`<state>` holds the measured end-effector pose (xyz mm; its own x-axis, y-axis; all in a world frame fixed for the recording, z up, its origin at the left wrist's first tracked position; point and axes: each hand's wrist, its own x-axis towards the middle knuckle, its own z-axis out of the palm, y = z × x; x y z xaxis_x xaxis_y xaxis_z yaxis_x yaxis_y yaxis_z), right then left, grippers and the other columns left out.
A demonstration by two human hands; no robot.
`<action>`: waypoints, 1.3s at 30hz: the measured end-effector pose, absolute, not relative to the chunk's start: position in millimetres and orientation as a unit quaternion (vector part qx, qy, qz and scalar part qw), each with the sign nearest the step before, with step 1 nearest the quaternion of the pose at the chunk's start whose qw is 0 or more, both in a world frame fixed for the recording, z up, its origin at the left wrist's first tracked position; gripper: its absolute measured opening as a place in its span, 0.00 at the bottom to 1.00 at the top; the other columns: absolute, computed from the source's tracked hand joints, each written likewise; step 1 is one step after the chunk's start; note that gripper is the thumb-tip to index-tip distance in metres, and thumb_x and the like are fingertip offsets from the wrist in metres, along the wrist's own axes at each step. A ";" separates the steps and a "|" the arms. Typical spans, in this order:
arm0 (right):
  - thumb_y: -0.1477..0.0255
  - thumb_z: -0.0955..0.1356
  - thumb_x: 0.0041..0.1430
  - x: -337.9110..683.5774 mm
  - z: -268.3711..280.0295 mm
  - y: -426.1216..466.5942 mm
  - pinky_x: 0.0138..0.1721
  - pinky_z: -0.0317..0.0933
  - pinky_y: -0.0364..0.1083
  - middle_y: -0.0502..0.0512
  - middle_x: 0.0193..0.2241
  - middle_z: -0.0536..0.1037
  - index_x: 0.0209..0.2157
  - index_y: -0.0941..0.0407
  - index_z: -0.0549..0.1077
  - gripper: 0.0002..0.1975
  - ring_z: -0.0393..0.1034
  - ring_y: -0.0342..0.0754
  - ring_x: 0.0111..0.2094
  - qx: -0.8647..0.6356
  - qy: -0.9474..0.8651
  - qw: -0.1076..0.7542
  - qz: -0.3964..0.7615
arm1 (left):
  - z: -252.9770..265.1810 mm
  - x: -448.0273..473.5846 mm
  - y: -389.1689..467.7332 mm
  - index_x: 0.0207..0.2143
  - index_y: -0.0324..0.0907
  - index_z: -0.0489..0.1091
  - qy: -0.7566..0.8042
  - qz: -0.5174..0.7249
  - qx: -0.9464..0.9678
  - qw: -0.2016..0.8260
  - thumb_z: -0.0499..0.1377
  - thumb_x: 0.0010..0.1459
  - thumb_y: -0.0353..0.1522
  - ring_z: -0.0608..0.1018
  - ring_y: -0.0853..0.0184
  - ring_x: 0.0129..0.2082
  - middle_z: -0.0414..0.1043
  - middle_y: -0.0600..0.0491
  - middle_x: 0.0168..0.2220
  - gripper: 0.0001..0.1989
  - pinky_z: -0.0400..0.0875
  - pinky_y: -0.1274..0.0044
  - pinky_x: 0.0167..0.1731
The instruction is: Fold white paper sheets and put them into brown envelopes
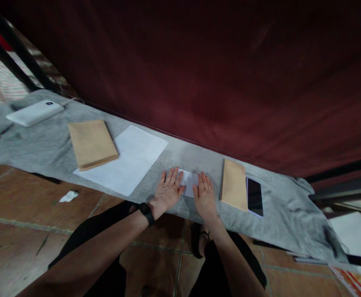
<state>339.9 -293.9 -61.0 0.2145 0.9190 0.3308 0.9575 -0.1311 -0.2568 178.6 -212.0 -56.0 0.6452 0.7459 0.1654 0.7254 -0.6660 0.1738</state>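
Note:
A small folded white paper lies flat on the grey cloth between my hands. My left hand rests palm down on its left end, fingers stretched out. Over its right end lies my right hand, also flat with straight fingers. Left of them, large white sheets are spread out, partly under a stack of brown envelopes. To the right of my right hand sits another brown envelope stack. The paper's two ends are hidden under my fingers.
A dark phone lies beside the right envelopes. At the far left is a white device with a cable. A dark red curtain hangs along the back edge. Crumpled white paper lies on the tiled floor.

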 end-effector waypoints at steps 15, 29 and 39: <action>0.64 0.57 0.74 331.4 -63.7 -290.9 0.69 0.46 0.56 0.58 0.70 0.56 0.70 0.58 0.57 0.27 0.52 0.53 0.70 -0.746 -0.650 0.143 0.014 | -56.3 174.1 -203.3 0.70 0.36 0.55 0.404 0.101 0.909 0.038 0.41 0.71 0.40 0.53 0.53 0.72 0.50 0.41 0.72 0.30 0.46 0.56 0.69; 0.74 0.63 0.68 362.2 -54.6 -279.2 0.66 0.54 0.55 0.63 0.63 0.70 0.64 0.60 0.66 0.24 0.63 0.54 0.64 -0.768 -0.600 0.222 0.040 | -40.5 168.8 -191.3 0.70 0.35 0.55 0.431 0.044 0.901 0.031 0.43 0.71 0.41 0.54 0.46 0.71 0.51 0.44 0.72 0.30 0.48 0.54 0.68; 0.82 0.65 0.59 373.0 -33.7 -262.2 0.45 0.68 0.45 0.54 0.38 0.77 0.38 0.53 0.79 0.14 0.74 0.47 0.37 -0.758 -0.538 0.347 0.126 | -38.2 169.1 -160.2 0.69 0.33 0.53 0.453 0.180 0.843 0.227 0.57 0.62 0.35 0.73 0.52 0.61 0.71 0.38 0.60 0.36 0.66 0.61 0.60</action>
<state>373.0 -262.2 -33.7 0.3905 0.9022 0.1831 0.7279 -0.1808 -0.6615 169.1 -160.2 -38.2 0.5251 0.8454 0.0978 0.6819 -0.4867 0.5460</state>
